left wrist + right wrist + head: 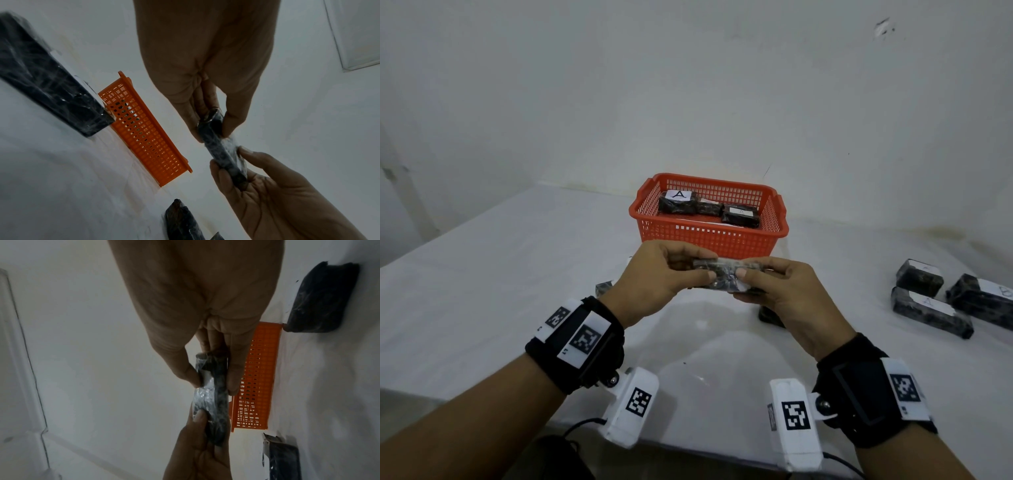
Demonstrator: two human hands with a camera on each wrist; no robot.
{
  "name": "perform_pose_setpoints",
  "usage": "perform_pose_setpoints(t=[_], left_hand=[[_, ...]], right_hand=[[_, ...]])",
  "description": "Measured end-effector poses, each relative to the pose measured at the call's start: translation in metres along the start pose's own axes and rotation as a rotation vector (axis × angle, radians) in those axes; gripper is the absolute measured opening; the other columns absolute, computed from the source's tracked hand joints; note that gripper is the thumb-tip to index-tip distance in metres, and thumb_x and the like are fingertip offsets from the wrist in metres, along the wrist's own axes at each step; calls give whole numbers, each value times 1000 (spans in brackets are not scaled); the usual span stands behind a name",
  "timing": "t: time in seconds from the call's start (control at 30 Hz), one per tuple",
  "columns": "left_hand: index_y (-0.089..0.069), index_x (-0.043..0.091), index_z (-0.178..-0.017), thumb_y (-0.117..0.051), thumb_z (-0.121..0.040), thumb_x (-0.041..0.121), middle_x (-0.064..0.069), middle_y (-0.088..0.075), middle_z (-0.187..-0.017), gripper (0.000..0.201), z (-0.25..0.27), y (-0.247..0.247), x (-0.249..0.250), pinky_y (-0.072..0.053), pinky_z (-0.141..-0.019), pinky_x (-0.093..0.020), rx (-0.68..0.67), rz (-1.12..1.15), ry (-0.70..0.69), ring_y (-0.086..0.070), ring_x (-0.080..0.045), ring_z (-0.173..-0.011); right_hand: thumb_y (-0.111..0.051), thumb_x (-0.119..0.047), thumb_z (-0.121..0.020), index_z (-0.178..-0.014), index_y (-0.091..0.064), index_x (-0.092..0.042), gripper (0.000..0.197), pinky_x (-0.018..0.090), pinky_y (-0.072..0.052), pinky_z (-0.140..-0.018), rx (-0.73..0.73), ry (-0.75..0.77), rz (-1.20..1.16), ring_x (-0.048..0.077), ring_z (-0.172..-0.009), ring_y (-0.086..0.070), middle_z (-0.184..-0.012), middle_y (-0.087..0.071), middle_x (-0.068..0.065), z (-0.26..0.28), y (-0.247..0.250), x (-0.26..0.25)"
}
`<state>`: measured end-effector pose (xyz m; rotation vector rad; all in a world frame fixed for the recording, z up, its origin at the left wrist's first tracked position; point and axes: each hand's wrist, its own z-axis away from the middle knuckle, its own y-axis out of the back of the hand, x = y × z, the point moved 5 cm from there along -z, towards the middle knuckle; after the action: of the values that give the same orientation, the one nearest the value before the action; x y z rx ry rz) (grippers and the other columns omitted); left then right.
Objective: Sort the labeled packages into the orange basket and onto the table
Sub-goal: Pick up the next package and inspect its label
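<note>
Both hands, left hand (pixel 654 274) & right hand (pixel 787 291), are pinching one black plastic-wrapped package (pixel 722 275) by its ends, above white bench (pixel 500 274), just in front of orange plastic mesh basket (pixel 709 236) w/ A-labeled pkgs.

The head camera is looking forward and down from above the tabletop (pixel 482 274). Each wrist camera is peering along its palm, very close to the fingers. All three views are sharing the held package (pixel 722 277) and the orange basket (pixel 709 236).
</note>
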<state>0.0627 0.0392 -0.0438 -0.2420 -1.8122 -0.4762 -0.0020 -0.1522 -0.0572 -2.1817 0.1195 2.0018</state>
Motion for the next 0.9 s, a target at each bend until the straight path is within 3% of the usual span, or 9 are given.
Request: perform_pose_setpoints(t=[0.1, 0.23, 0.33, 0.47, 0.57, 0.63, 0.7, 0.77, 0.9], left_hand=[[-75, 1, -111, -77, -88, 0, -8, -79, -103, 23, 0, -2, -1, -50, -56, -9, -5, 30, 17, -73, 0, -74], [-78, 2, -104, -76, -89, 2, -9, -80, -99, 15, -1, 2, -4, -55, -62, -16, 40, 37, 34, -76, -15, -84], [-77, 2, -104, -76, -89, 3, -9, -80, -100, 14, -2, 2, -3, -57, -64, -18, 52, 30, 32, -77, -19, -88], [-76, 7, -108, -78, -88, 8, -5, -80, -102, 20, 1, -2, 1, -53, -62, -13, -33, -16, 16, -75, -8, -84], [-79, 13, -108, -80, -86, 6, 3, -81, -96, 22, -1, 0, 3, -56, -69, -14, -82, -159, -29, -75, -6, -85], [-79, 20, -112, -80, -87, 8, 7, -80, -97, 28, -4, 1, 4, -56, -70, -14, -138, -219, -29, -74, -2, -87], [-76, 30, -118, -79, -89, 11, 13, -78, -104, 35, -6, 1, 5, -59, -83, -20, -184, -286, -56, -73, -2, -98], [-77, 32, -112, -79, -89, 12, 16, -78, -104, 31, -7, 3, 6, -58, -88, -24, -164, -312, -89, -71, -3, -103], [-75, 27, -95, -78, -87, 2, 10, -79, -95, 27, -7, 1, 6, -54, -70, -11, -98, -235, -90, -73, 1, -88]], right_hand=[[-75, -5, -92, -111, -74, 4, 21, 26, -64, -73, 38, 29, 37, 28, -93, -79, -102, -81, 16, 0, 1, 0], [-78, -5, -89, -113, -75, 1, 26, 30, -65, -80, -9, 26, 45, 29, -98, -79, -106, -80, 15, 2, -2, 1], [-80, 2, -85, -114, -75, 0, 30, 29, -64, -81, -33, 38, 66, 28, -99, -78, -107, -81, 13, 3, -3, 1], [-80, 5, -84, -109, -76, -3, 27, 25, -63, -77, 9, 52, 104, 27, -96, -79, -102, -82, 11, 3, 0, 0], [-83, 4, -81, -107, -78, -4, 27, 18, -58, -68, 1, 48, 181, 24, -89, -79, -98, -82, 11, 4, 0, -1], [-82, 0, -84, -108, -78, -4, 25, 22, -61, -74, -33, 64, 188, 22, -93, -79, -101, -82, 10, 6, 0, -4], [-76, -6, -91, -111, -78, -5, 20, 29, -64, -86, -60, 89, 184, 22, -98, -79, -105, -82, 8, 5, 0, -9], [-68, -11, -98, -111, -78, -5, 18, 33, -63, -91, -65, 94, 146, 25, -102, -78, -107, -81, 10, 4, 2, -14], [-69, -15, -96, -109, -77, -5, 18, 37, -60, -96, -76, 88, 72, 28, -109, -75, -111, -79, 12, 2, 2, -16]])
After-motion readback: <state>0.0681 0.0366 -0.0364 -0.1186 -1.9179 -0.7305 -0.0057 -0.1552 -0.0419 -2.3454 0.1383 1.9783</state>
